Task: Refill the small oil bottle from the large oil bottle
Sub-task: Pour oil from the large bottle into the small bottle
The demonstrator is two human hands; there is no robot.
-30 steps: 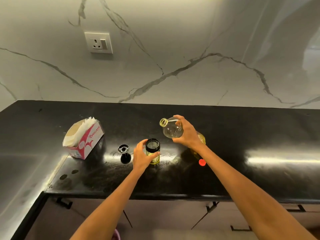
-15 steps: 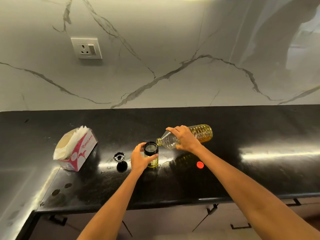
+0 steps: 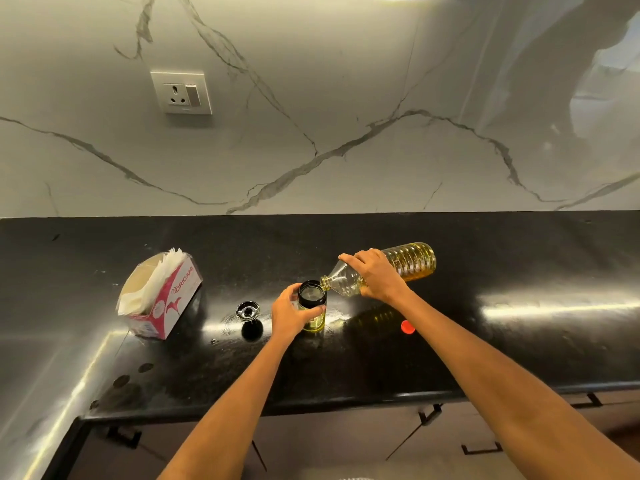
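The small oil bottle, black-rimmed with yellow oil at its base, stands upright on the black counter. My left hand grips it from the left side. My right hand grips the large clear oil bottle around its shoulder. That bottle lies tipped almost level, its open mouth touching the right edge of the small bottle's rim. Yellow oil fills the raised bottom end and runs toward the neck.
A black spout lid sits just left of the small bottle. A red cap lies to its right. A pink tissue box stands further left. A wall socket is on the marble backsplash.
My right hand has tipped the large bottle from neck-up to nearly level and brought its mouth down to the small bottle's rim. My left hand has kept its hold.
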